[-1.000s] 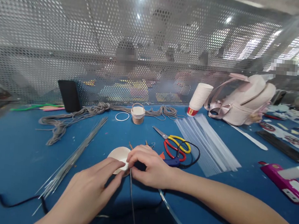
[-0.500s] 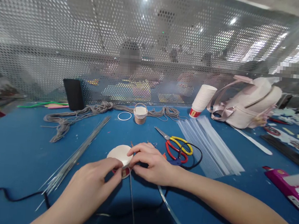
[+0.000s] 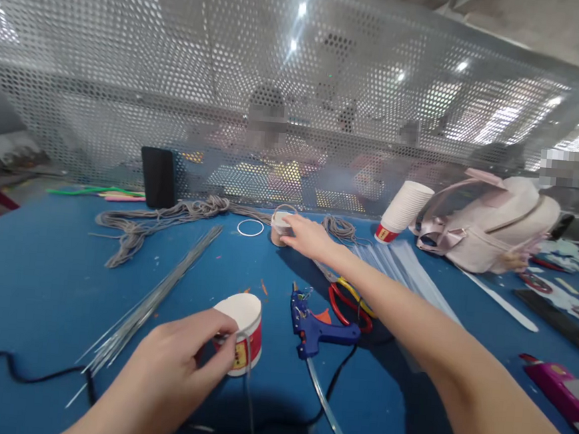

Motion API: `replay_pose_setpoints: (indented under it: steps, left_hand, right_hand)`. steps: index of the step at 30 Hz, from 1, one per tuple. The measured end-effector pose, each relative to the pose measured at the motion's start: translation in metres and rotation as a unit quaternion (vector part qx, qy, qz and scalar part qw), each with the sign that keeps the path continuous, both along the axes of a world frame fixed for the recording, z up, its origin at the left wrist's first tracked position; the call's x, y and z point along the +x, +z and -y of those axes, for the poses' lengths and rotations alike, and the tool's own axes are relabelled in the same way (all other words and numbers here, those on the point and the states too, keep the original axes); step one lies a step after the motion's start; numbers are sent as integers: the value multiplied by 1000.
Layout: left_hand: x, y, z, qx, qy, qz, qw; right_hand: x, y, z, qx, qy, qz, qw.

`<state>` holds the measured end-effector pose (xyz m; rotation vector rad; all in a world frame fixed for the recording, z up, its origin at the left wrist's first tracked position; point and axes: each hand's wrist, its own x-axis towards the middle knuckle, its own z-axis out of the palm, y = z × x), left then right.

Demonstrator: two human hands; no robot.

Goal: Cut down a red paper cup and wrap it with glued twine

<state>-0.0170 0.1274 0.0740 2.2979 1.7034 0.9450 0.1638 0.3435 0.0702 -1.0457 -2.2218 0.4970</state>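
In the head view, my left hand (image 3: 193,350) pinches the near rim of a red and white paper cup (image 3: 252,341), which tilts a little on the blue table. A thin grey cord (image 3: 251,401) hangs from the pinched rim toward the table's near side. Farther off, my right hand (image 3: 308,236) reaches across and has its fingers closed on the right side of a small handled basket (image 3: 278,229). Part of that basket is behind the fingers. Between the hands lies a blue hot glue gun (image 3: 318,329) with a clear glue stick (image 3: 327,404) in its back.
Red-and-yellow-handled scissors (image 3: 346,298) and clear plastic strips (image 3: 422,274) lie under my right forearm. Wires (image 3: 157,300), grey cord bundles (image 3: 133,225), a white ring (image 3: 250,228), a black phone-like slab (image 3: 159,176), stacked cups (image 3: 404,213) and a pink backpack (image 3: 489,223) surround the work.
My right hand has left the paper cup and moved forward to the small basket, uncovering the glue gun. My left hand still pinches the cup, which has turned so its red side shows.
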Motion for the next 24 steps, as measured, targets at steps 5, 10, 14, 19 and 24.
replay_pose_setpoints:
  steps: [5,10,14,19,24]
  left_hand:
    - [0,-2,4,18,-2,9,1000]
    - [-5,-4,9,27,-23,7,999]
    - [-6,-10,12,21,-19,3,1000]
    - [-1,-12,14,18,3,7,1000]
    - [3,-3,15,4,-10,0,1000]
  right_hand:
    - [-5,10,-5,-101,24,-35,994]
    - [0,26,23,-200,84,-87,972]
    - [0,28,42,-241,111,-137,954]
    - [1,30,54,-254,136,-166,943]
    - [5,31,61,-232,138,-159,949]
